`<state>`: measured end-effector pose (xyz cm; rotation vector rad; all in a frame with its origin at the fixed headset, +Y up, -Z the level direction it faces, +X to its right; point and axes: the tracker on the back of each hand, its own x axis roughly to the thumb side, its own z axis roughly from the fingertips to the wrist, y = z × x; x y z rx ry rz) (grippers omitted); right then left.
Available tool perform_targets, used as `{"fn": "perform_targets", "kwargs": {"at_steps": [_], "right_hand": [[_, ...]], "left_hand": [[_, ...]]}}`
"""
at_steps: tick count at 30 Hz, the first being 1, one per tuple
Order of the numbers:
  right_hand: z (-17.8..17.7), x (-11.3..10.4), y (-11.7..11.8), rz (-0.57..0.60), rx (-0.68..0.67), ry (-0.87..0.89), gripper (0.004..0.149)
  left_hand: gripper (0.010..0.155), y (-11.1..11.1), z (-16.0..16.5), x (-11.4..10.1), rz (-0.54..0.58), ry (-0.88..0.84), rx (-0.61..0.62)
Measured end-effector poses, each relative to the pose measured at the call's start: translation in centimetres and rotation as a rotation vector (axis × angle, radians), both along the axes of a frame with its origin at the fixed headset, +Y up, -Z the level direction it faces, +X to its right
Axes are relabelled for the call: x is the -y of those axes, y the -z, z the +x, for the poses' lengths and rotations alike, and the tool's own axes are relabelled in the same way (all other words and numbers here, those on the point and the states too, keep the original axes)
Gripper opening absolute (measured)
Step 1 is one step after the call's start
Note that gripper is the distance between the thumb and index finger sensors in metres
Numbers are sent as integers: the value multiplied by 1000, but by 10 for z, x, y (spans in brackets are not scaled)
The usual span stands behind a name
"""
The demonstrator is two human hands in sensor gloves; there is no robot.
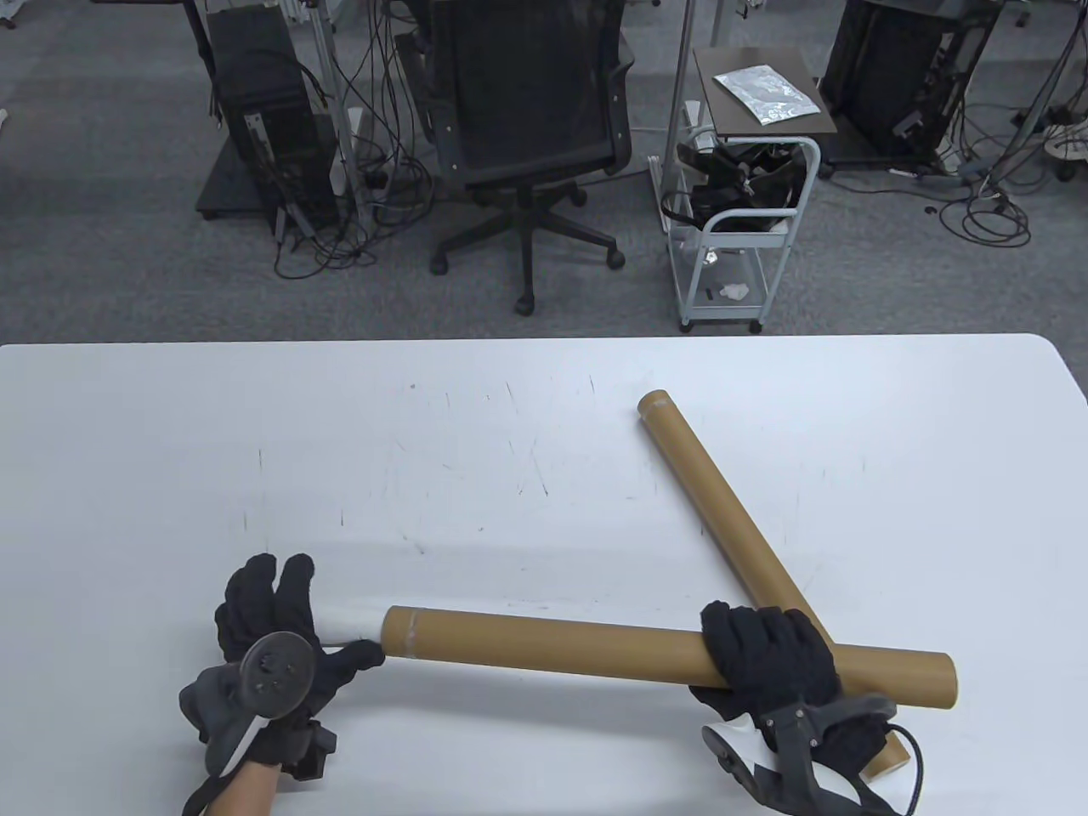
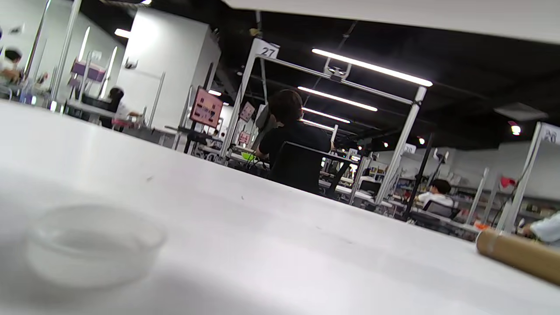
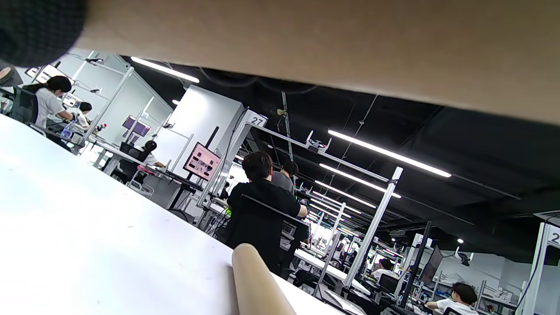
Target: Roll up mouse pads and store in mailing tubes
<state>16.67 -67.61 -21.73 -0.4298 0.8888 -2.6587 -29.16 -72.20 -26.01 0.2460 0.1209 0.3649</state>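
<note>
Mailing tube (image 1: pixel 552 644): brown cardboard cylinder, long axis left-right, over a second tube (image 1: pixel 722 518).
Right hand (image 1: pixel 769 659): wrapped around it.
Left hand (image 1: pixel 280 633): pinching white roll (image 1: pixel 347 627) at its mouth.

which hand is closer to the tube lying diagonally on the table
Right. The right hand grips the horizontal tube directly above the diagonal tube; the left hand is far off at the horizontal tube's other end.

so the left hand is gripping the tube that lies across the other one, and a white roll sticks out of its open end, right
Wrong hand. The table view shows the right hand gripping the upper tube, which lies across the other tube. The left hand is at the white roll sticking from its open end.
</note>
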Motion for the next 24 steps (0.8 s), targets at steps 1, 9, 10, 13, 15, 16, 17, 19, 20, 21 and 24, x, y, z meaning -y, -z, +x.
{"fn": "perform_targets", "kwargs": {"at_steps": [1, 9, 10, 13, 15, 16, 17, 19, 20, 21, 24], "right_hand": [[0, 0, 1, 0, -1, 5, 74], [1, 1, 1, -1, 2, 24, 74], [-3, 2, 2, -7, -6, 31, 74], [-9, 5, 3, -9, -14, 18, 74], [0, 5, 2, -15, -3, 10, 74], [2, 6, 2, -22, 0, 31, 74], [2, 7, 2, -17, 5, 16, 74], [0, 8, 4, -10, 15, -7, 74], [-1, 9, 6, -21, 14, 2, 74], [-2, 10, 7, -30, 16, 7, 74], [2, 9, 9, -49, 34, 26, 74]], "left_hand": [[118, 1, -3, -2, 21, -8, 11], [97, -3, 7, -5, -30, -497, 325], [96, -4, 19, -4, -61, -560, 424], [96, -11, 59, -1, -173, -602, 612], [96, -10, 63, -2, -113, -469, 560], [96, -9, 64, -1, -120, -403, 602], [95, -9, 65, 1, -127, -402, 577], [95, -9, 62, 4, -134, -396, 565], [94, -9, 59, 4, -126, -372, 554], [90, -9, 55, 1, -94, -323, 521], [86, -9, 38, -6, 24, -32, 379]]}}
